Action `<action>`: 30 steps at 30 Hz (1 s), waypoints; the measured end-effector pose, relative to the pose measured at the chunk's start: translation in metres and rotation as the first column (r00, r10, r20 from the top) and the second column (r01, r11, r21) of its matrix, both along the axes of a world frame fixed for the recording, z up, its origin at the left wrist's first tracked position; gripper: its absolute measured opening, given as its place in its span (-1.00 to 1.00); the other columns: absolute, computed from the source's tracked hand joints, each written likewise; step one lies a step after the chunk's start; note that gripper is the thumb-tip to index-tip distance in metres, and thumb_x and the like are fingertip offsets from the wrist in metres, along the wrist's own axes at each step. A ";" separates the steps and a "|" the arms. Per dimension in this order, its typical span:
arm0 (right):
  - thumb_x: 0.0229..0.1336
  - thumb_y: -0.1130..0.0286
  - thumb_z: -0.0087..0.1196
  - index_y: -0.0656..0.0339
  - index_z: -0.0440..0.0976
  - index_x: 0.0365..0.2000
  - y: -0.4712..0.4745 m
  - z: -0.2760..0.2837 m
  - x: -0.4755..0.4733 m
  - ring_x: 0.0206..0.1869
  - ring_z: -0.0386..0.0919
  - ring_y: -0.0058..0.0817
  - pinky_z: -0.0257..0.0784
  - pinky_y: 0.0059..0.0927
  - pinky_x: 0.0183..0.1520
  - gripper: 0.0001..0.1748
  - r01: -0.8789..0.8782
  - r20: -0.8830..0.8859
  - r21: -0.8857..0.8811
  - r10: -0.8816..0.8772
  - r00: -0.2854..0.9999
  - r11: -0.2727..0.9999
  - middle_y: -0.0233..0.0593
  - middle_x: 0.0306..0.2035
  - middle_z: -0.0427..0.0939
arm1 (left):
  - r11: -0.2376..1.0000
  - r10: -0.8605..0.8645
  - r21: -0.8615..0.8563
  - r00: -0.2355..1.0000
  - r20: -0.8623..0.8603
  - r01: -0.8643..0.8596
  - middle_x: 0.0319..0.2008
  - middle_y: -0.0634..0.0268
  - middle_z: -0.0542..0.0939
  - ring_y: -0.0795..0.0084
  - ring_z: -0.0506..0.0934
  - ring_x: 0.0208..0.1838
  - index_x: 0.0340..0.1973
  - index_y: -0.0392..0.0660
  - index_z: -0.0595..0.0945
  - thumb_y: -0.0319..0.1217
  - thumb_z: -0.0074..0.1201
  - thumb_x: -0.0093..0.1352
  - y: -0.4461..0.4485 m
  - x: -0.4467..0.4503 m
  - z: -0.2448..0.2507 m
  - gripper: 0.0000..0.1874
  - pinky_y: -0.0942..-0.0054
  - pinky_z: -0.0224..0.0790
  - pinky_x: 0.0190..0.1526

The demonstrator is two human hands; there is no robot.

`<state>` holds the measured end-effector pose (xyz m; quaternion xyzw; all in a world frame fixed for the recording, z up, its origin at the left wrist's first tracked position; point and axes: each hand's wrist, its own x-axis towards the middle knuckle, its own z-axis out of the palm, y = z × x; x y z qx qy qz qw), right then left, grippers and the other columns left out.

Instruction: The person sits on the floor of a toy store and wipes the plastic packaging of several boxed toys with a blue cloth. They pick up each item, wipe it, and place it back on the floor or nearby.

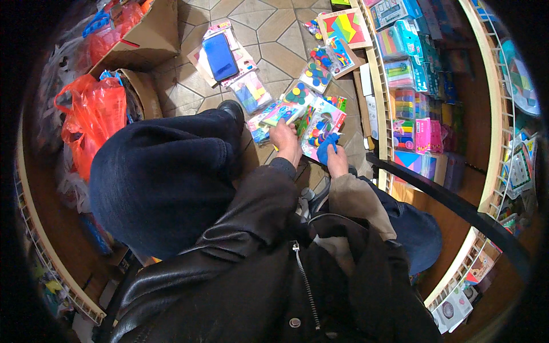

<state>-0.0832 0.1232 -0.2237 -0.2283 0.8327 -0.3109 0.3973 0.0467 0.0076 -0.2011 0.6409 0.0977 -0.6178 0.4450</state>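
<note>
My left hand (285, 139) is closed on the edge of a flat, colourful packet (281, 112) with a blue and green print. In my right hand (336, 158) is a blue cloth (328, 147), bunched between thumb and fingers. It lies over a pink and white pack of coloured discs (319, 128). Beyond my hands, clear bags of round counters (315, 76) lie on the tiled floor, partly overlapping. A bag of coloured blocks (251, 92) is to their left. Farther off, a smartphone (220, 57) rests on pink printed packets (245, 64).
A wooden tangram puzzle (344, 28) leans near the right shelf, whose wire-edged boards hold packaged coloured sticks (399, 75). A black bar (429, 180) crosses at right. A cardboard box (150, 38) and a red plastic bag (96, 115) stand at left.
</note>
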 end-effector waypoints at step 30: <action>0.43 0.19 -0.23 0.24 0.38 -0.29 -0.070 0.251 0.021 -0.33 0.28 -0.73 0.24 -0.63 -0.21 -0.67 0.574 0.444 -0.696 -0.371 0.816 0.431 -0.51 -0.38 0.40 | 0.979 -0.202 -0.185 -0.353 -0.914 -0.083 -0.87 0.48 0.25 0.72 0.15 -0.89 -0.66 -0.04 0.26 -0.49 -0.31 0.42 0.001 -0.013 0.165 -0.66 0.72 -0.06 -0.87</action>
